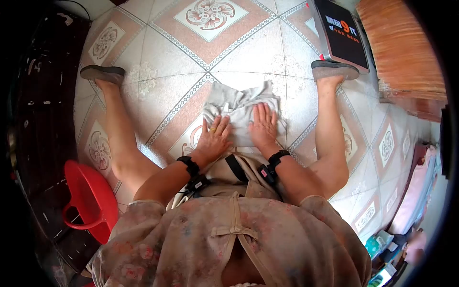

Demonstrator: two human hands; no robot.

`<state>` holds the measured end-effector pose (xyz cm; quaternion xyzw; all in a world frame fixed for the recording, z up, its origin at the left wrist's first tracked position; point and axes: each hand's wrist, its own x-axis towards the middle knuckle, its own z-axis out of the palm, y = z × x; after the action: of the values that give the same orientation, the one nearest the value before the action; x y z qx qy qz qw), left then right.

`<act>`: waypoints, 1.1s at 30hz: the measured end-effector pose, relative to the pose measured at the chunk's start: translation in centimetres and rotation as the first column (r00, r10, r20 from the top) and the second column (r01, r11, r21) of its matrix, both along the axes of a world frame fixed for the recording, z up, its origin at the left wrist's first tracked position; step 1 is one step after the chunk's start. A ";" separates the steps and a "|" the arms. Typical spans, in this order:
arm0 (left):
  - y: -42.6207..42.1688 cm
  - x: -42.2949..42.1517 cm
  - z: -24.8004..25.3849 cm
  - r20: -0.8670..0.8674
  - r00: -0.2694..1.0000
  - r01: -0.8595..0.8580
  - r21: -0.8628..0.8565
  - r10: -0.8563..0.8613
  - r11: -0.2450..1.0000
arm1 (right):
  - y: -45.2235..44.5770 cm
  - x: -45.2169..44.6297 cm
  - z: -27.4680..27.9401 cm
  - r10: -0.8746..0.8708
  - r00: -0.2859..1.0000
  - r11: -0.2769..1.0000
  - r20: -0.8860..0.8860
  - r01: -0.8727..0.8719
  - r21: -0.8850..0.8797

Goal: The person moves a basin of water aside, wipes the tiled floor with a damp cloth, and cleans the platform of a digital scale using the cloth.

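A light grey garment (244, 103) lies bunched on the tiled floor between my outstretched legs, with a small white label-like patch near its middle. Flat on its left near edge rests my left hand (215, 137), fingers spread, a ring on one finger. My right hand (263, 126) presses flat on the right part of the cloth, fingers extended forward. Neither hand grips it. Both wrists wear black bands. The garment's exact kind cannot be made out.
A red plastic chair or basin-like piece (91, 203) stands at left beside a dark wooden cabinet (48, 143). At upper right are a black box (342, 36) with printed lettering and a wooden piece of furniture (406, 48). Assorted items (382, 248) lie at lower right.
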<state>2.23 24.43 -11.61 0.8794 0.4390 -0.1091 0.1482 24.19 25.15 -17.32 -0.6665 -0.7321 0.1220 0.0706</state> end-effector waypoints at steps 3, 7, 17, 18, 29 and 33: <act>0.3 -0.9 1.5 0.013 0.990 -0.134 -0.124 0.137 0.983 | 2.3 -2.3 5.6 0.293 0.948 0.938 0.125 -0.260 -0.229; 2.0 -2.2 0.4 0.242 0.925 -0.302 -0.004 0.294 0.953 | 6.3 -3.6 5.6 0.419 0.817 0.881 -0.396 -0.471 -0.042; 4.0 -2.3 -2.9 0.226 0.954 -0.210 0.036 0.197 0.977 | 27.1 6.4 1.7 0.003 0.995 0.995 0.103 0.008 -0.101; 4.1 -2.3 -2.9 0.233 0.953 -0.208 0.029 0.196 0.978 | 28.2 7.0 1.2 -0.027 0.993 0.995 0.117 0.038 -0.094; 4.0 -2.5 -3.0 0.188 0.964 -0.194 0.006 0.189 0.981 | 28.4 3.7 -2.0 0.135 0.977 0.990 0.167 -0.138 0.006; 4.0 -2.4 -3.2 0.158 0.972 -0.186 0.057 0.175 0.981 | 25.4 1.2 -0.7 0.289 0.947 0.957 0.136 -0.290 -0.016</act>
<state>-0.19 28.48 -14.85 0.8463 0.5082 -0.0119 0.1594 25.44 50.57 -18.00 -0.5584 -0.8253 0.0835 0.0029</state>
